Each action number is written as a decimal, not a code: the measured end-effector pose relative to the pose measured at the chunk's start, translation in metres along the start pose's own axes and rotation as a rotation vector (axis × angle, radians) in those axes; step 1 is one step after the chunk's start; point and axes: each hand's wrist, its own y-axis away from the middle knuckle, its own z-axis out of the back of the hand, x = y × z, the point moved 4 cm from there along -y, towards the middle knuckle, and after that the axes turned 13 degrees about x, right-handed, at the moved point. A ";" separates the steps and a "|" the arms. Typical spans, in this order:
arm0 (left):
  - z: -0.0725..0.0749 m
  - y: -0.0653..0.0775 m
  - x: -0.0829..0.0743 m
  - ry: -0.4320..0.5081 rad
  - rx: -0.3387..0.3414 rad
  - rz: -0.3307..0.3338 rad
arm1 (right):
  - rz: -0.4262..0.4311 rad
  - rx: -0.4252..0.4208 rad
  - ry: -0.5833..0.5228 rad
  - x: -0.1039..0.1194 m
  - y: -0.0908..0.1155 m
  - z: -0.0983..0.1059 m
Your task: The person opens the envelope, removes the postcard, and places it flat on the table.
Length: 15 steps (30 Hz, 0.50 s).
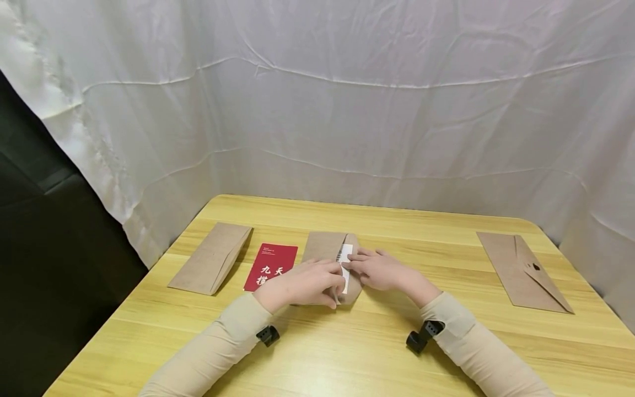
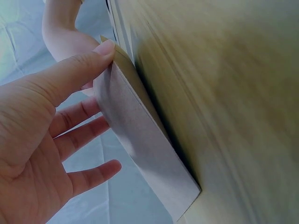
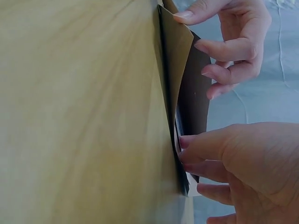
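A brown paper envelope point(image 1: 322, 243) lies in the middle of the table with its flap side to the right. A white printed card point(image 1: 348, 263) partly shows at its mouth. My left hand point(image 1: 312, 281) pinches the near edge of the envelope between thumb and forefinger; in the left wrist view the other fingers point(image 2: 91, 179) spread away from the paper point(image 2: 140, 140). From the right, my right hand point(image 1: 382, 271) reaches over the flap, and its thumb and fingertips point(image 3: 187, 140) pinch the card at the opening. The rest of the card is hidden inside the envelope.
Beside my left forearm lies a red card point(image 1: 270, 262) with white characters, partly covered by that arm. Farther left is another brown envelope point(image 1: 210, 256), and a third envelope point(image 1: 516, 270) with a small dark mark lies at the right. White curtains point(image 1: 347, 121) hang behind the wooden table point(image 1: 421, 226).
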 end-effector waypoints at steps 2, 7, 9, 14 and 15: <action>0.000 0.000 0.000 -0.005 0.000 0.000 | 0.005 -0.003 -0.025 -0.001 0.001 0.001; -0.001 0.000 0.000 -0.026 -0.007 -0.006 | 0.031 -0.025 -0.050 -0.007 0.002 0.001; -0.001 0.000 0.000 -0.027 -0.004 -0.006 | 0.035 -0.024 -0.062 -0.010 0.003 0.002; -0.002 0.000 -0.001 -0.013 0.008 -0.005 | 0.030 0.005 -0.107 -0.015 0.007 0.005; -0.001 0.000 -0.001 -0.011 0.010 -0.004 | 0.035 0.006 -0.105 -0.015 0.008 0.006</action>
